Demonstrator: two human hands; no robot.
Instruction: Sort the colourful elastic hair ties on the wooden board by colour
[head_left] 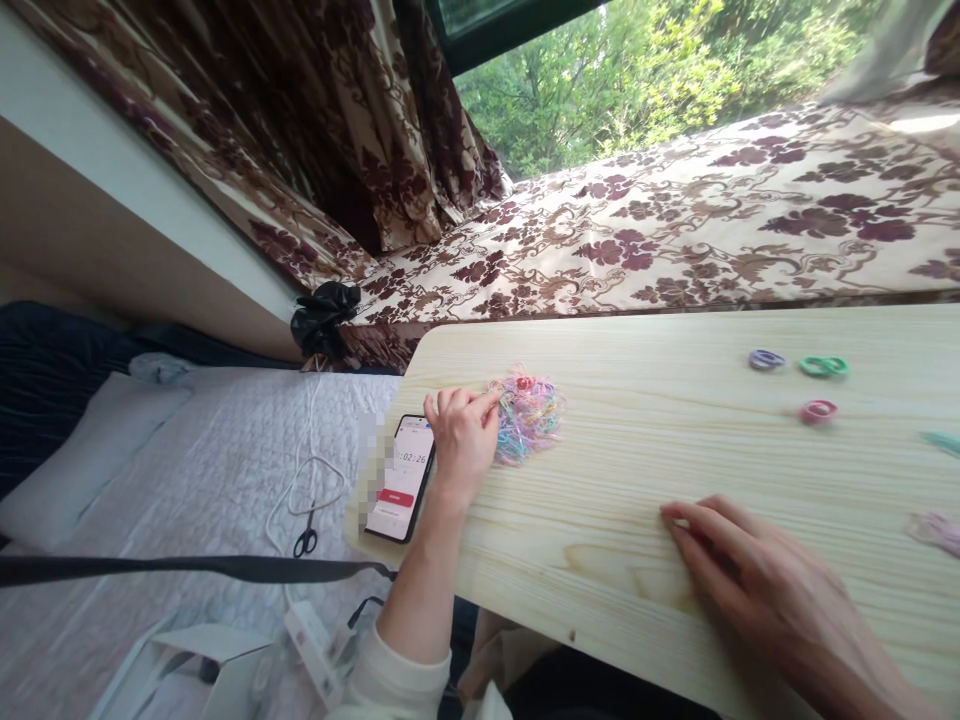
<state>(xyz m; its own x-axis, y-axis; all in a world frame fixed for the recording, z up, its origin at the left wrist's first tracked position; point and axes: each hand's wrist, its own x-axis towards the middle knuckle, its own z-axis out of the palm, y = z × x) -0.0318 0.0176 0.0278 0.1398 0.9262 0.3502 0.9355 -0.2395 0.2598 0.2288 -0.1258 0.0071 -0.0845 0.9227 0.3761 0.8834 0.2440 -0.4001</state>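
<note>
A tangled pile of thin pastel elastic bands (534, 425) lies on the wooden table, with a small orange-red clump (523, 383) near its top. My left hand (463, 440) is at the pile's left edge, thumb and forefinger pinched together against it; anything between the fingertips is too small to make out. Well to the right, my right hand (757, 575) rests low over the tabletop, thumb and forefinger closed, and what they hold, if anything, cannot be seen. Beyond it lie a purple loop bundle (766, 359), a green one (823, 367) and a pink one (817, 411).
A phone (401, 480) showing a running timer lies beside my left wrist on the table (615, 460). At the right edge are a teal bundle (943, 442) and a pale pink one (937, 532). Scissors (305, 541) and a white cable lie on the bed (225, 450).
</note>
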